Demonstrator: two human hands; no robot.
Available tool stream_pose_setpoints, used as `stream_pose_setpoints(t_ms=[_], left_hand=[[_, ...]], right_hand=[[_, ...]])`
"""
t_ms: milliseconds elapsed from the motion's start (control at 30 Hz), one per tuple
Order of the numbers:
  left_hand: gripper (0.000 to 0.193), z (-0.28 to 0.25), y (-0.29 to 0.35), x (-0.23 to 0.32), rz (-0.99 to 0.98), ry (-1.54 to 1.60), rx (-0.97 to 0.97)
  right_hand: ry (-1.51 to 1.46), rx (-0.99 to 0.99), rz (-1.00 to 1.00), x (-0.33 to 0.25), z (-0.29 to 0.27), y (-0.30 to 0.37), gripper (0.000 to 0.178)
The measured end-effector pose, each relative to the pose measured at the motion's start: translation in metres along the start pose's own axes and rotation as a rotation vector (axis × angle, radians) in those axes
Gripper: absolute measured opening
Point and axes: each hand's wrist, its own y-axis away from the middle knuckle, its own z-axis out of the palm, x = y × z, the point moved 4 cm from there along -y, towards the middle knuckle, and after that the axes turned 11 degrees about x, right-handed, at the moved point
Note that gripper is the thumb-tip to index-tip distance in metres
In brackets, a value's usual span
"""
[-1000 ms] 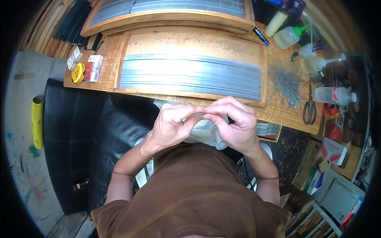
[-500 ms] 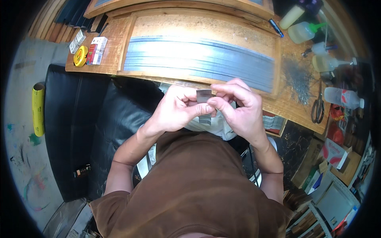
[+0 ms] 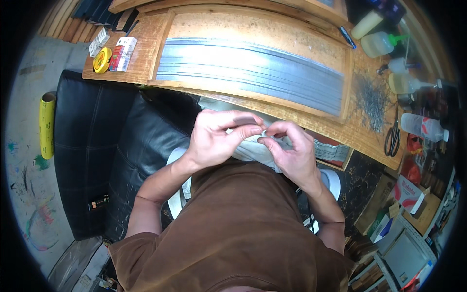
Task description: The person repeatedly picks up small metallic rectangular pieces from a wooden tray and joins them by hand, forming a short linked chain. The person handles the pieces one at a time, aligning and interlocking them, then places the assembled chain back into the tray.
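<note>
Strips (image 3: 248,73) in tray (image 3: 162,46), tray on table (image 3: 143,41); tape measure (image 3: 102,60) left of tray, scissors (image 3: 392,138) right.

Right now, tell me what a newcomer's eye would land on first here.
Likely first: the shiny grey strips filling much of the wooden tray on the table. Next come the left hand, holding a dark piece, and the right hand close by, both between the table and the brown shirt. At far left, the yellow roll stands out beside the black couch.
</note>
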Motion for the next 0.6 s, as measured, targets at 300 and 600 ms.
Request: stream_pose_setpoints(t_ms=[300,600], left_hand=[[0.031,0.016,-0.032,0.008,0.411,-0.275,-0.072],[0.022,0.011,-0.04,-0.01,0.135,-0.203,-0.221]], right_hand=[[-0.165,0.122,-0.252,-0.029,-0.013,-0.047,0.036],[-0.254,0.179,-0.213,-0.024,-0.009,-0.047,0.023]])
